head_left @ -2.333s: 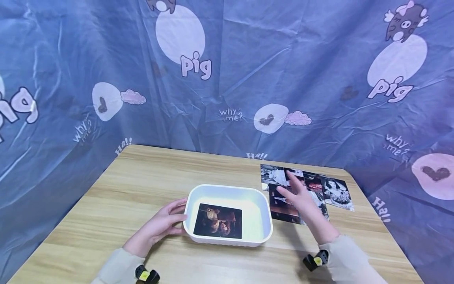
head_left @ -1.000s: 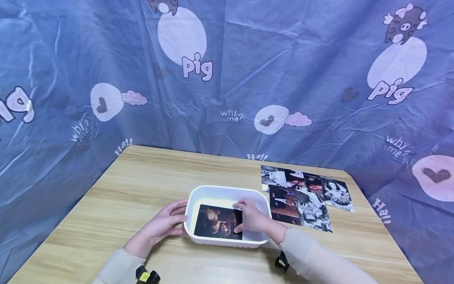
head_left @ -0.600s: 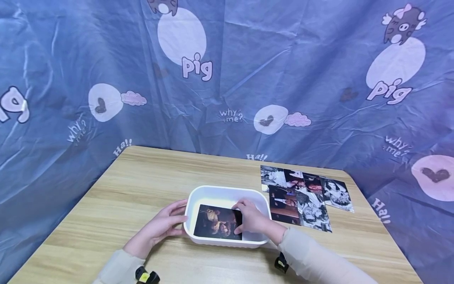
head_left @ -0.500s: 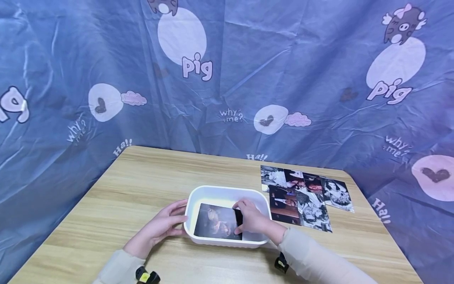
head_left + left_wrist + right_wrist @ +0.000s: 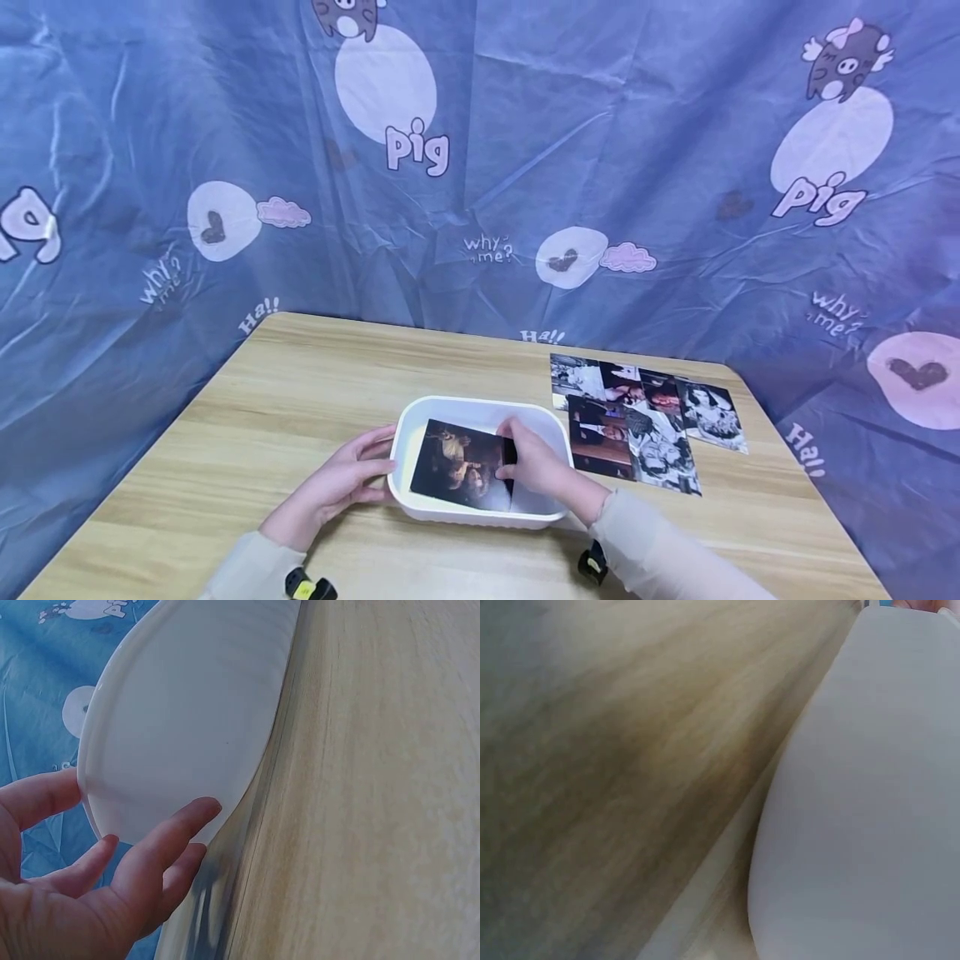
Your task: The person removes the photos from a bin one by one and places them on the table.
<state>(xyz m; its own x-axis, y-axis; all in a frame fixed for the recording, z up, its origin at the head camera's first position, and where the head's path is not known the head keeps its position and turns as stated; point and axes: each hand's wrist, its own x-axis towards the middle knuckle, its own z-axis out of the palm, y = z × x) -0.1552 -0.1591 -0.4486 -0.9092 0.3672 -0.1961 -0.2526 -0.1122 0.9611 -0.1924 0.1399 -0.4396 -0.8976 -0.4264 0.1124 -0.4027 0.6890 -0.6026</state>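
In the head view a white rectangular box [image 5: 555, 432] stands on the table, and a dark colour photo [image 5: 457, 462] is inside it, tilted up off the bottom. My right hand [image 5: 534, 462] reaches into the box and pinches the photo's right edge between thumb and fingers. A black strip shows beside those fingers; I cannot tell whether it belongs to a second photo. At the box's left end my left hand [image 5: 347, 477] touches the outer wall and rim, fingers spread, as the left wrist view also shows. The right wrist view has only the box's outer wall [image 5: 862, 802] and table; the pinching fingers are hidden there.
Right of the box, several photos [image 5: 663, 450], some black-and-white and some colour, lie flat and overlapping on the wooden table [image 5: 315, 375]. A blue printed cloth [image 5: 480, 167] hangs behind the table and at both sides. Each wrist carries a small black camera [image 5: 309, 585].
My right hand has come from above the photos at right into the box and taken hold of the dark photo, which has risen and tilted. The left hand stays against the box.
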